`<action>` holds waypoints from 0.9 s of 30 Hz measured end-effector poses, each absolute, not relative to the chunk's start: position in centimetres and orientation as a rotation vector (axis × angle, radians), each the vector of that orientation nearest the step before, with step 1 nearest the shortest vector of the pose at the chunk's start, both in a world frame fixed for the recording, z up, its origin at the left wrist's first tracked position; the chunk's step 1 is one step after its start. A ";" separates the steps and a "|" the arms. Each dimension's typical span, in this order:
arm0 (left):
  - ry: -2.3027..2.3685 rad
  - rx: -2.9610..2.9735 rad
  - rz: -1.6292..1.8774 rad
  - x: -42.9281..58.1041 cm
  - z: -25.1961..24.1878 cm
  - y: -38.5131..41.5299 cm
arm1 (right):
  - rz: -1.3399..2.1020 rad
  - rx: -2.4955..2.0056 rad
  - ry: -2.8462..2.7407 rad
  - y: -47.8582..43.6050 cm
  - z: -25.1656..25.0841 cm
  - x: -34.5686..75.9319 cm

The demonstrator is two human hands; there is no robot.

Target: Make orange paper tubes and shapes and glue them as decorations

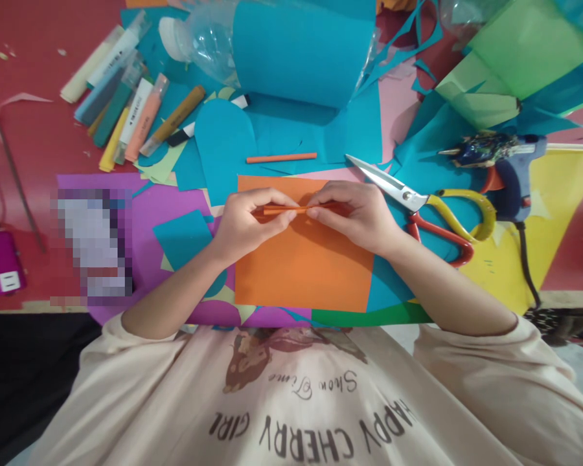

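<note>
Between both hands is a thin orange paper roll (278, 211), held level above a flat orange paper sheet (301, 272). My left hand (252, 223) pinches it near its middle with thumb and fingers. Close beside it, my right hand (352, 213) pinches the other part, and its fingers cover that end. A second orange paper roll (282, 158) lies apart on blue paper just beyond the sheet. Right of my right hand, scissors (418, 204) with one yellow and one red handle lie with their blades together.
Several markers (143, 120) lie at the upper left. A plastic bottle (208, 39) wrapped in blue paper lies at the back. A glue gun (510, 168) rests at the right on yellow paper (539, 239). A blurred-out object (94, 243) lies on purple paper at the left.
</note>
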State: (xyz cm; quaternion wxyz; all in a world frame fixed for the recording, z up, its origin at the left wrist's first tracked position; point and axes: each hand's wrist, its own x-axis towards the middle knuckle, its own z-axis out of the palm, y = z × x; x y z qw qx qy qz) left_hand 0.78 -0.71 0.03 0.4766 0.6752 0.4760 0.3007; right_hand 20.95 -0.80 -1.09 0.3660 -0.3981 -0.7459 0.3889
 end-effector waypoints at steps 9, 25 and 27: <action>1.188 1.648 0.737 0.8 0.0 -0.7 | 0.878 -1.038 -2.014 -1.0 -1.2 21.1; 1.158 1.429 0.751 0.4 -0.5 -0.6 | 0.875 -1.148 -1.900 -1.0 -1.0 21.2; 1.174 1.434 0.756 0.4 -0.3 -0.6 | 0.869 -1.144 -1.921 -1.0 -1.0 21.2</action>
